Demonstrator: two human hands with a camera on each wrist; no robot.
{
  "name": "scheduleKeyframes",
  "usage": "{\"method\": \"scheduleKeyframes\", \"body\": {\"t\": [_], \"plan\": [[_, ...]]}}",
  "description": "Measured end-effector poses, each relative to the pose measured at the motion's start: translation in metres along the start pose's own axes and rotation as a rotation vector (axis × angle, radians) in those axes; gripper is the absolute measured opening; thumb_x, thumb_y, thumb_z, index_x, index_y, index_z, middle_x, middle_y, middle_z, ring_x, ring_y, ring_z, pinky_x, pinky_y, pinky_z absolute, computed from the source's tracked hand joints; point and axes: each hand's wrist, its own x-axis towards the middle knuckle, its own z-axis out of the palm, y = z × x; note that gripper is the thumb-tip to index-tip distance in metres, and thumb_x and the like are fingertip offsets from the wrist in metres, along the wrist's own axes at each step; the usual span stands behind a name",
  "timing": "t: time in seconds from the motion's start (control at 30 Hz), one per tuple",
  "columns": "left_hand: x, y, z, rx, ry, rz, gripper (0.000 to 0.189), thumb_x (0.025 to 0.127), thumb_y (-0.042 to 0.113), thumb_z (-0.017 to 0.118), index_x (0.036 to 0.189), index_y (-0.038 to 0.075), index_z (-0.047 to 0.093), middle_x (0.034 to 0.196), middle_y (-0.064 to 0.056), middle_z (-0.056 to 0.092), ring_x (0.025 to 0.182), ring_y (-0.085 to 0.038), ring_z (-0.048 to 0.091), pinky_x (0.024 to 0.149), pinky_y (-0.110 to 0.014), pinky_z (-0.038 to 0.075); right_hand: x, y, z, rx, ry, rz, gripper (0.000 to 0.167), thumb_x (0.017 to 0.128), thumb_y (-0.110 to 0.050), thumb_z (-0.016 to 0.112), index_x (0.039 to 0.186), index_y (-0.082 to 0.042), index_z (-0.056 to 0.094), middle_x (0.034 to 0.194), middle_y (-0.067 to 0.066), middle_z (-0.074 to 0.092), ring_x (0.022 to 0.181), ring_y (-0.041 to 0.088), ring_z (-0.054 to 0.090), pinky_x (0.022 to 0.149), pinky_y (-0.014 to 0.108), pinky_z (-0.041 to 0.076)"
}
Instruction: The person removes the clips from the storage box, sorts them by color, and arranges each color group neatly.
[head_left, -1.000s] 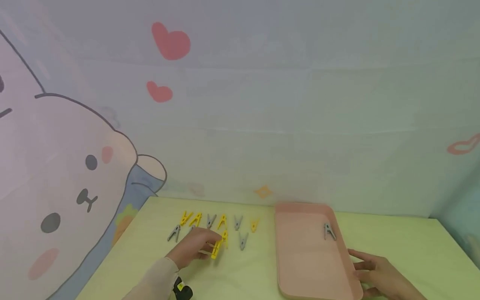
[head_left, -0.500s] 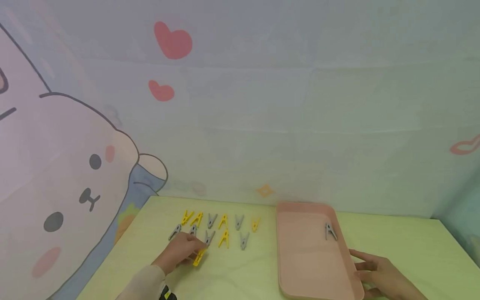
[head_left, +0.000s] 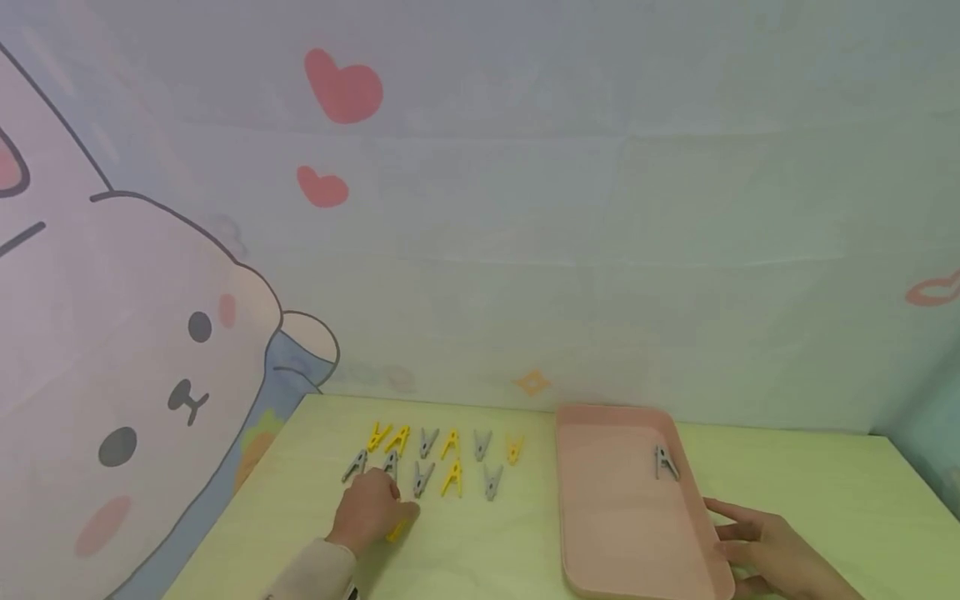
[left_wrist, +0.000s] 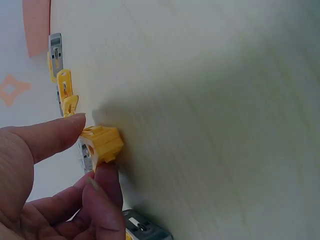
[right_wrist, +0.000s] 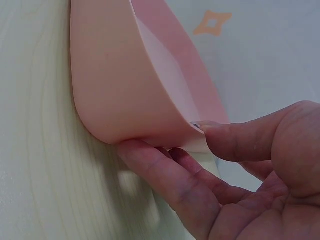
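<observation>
My left hand (head_left: 369,512) pinches a yellow clothespin (left_wrist: 104,143) between thumb and fingers, low over the table at the near left of the pegs. In the head view the fingers hide most of that clothespin. Close beyond the knuckles lies a grey clothespin (head_left: 391,461). My right hand (head_left: 772,546) holds the right side of a pink tray (head_left: 622,533); in the right wrist view the thumb is at the rim and the fingertips (right_wrist: 131,151) are at the bottom edge. One grey clothespin (head_left: 664,462) lies inside the tray, near its right wall.
Two rows of yellow and grey clothespins lie left of the tray, among them a yellow one (head_left: 452,477) and a grey one (head_left: 492,482). The pale table (head_left: 810,467) ends against a printed backdrop (head_left: 570,250) with a cartoon animal.
My left hand has moved left and toward me with the yellow clothespin, bringing it down closer to the table and uncovering pegs in the front row. The right hand stays at the tray.
</observation>
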Motion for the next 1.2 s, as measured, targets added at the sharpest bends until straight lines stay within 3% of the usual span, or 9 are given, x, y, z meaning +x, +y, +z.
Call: {"method": "scheduleKeyframes", "body": {"t": [0.23, 0.43, 0.57, 0.67, 0.9, 1.2], "plan": [[-0.002, 0.003, -0.003, 0.022, 0.013, -0.007, 0.046, 0.075, 0.024, 0.083, 0.053, 0.016, 0.044, 0.047, 0.007, 0.029, 0.044, -0.009, 0.024, 0.044, -0.026, 0.023, -0.002, -0.001, 0.001, -0.001, 0.002, -0.001, 0.074, 0.095, -0.005, 0.062, 0.152, 0.008, 0.016, 0.116, 0.019, 0.064, 0.094, 0.032, 0.067, 0.073, 0.049, 0.057], [0.003, 0.007, -0.006, 0.030, 0.022, -0.004, 0.057, 0.078, 0.033, 0.083, 0.050, 0.020, 0.035, 0.046, 0.009, 0.022, 0.043, -0.007, 0.019, 0.044, -0.024, 0.018, -0.002, -0.003, 0.003, -0.013, 0.009, -0.006, 0.070, 0.096, -0.004, 0.060, 0.152, 0.008, 0.019, 0.115, 0.018, 0.064, 0.092, 0.031, 0.068, 0.071, 0.048, 0.057], [0.008, 0.015, -0.010, 0.013, 0.040, 0.032, 0.035, 0.081, 0.033, 0.081, 0.067, 0.011, 0.057, 0.053, 0.006, 0.043, 0.044, -0.010, 0.036, 0.047, -0.028, 0.037, -0.001, -0.003, 0.006, -0.005, 0.031, 0.017, 0.070, 0.096, -0.003, 0.060, 0.152, 0.008, 0.019, 0.113, 0.015, 0.064, 0.092, 0.030, 0.068, 0.071, 0.048, 0.057], [0.010, 0.026, -0.011, -0.034, 0.066, 0.107, 0.029, 0.084, 0.030, 0.078, 0.088, 0.005, 0.066, 0.066, 0.001, 0.059, 0.053, -0.014, 0.051, 0.058, -0.035, 0.048, -0.001, -0.004, 0.010, -0.023, 0.065, 0.038, 0.068, 0.097, -0.003, 0.059, 0.152, 0.007, 0.021, 0.112, 0.015, 0.064, 0.090, 0.030, 0.068, 0.070, 0.047, 0.058], [0.015, 0.062, -0.008, -0.183, 0.069, 0.175, 0.022, 0.087, 0.026, 0.074, 0.093, 0.007, 0.065, 0.081, -0.002, 0.060, 0.066, -0.016, 0.056, 0.060, -0.037, 0.048, 0.000, -0.004, 0.017, -0.046, 0.112, 0.056, 0.068, 0.095, -0.003, 0.060, 0.152, 0.006, 0.024, 0.111, 0.016, 0.065, 0.086, 0.029, 0.068, 0.066, 0.045, 0.058], [0.021, 0.108, 0.006, -0.283, 0.034, 0.223, 0.027, 0.087, 0.027, 0.072, 0.102, 0.006, 0.065, 0.087, -0.002, 0.058, 0.074, -0.019, 0.055, 0.064, -0.037, 0.047, -0.001, -0.001, 0.024, 0.000, 0.055, -0.011, 0.072, 0.095, -0.006, 0.062, 0.152, 0.008, 0.021, 0.113, 0.018, 0.065, 0.091, 0.031, 0.068, 0.068, 0.047, 0.058]]}}
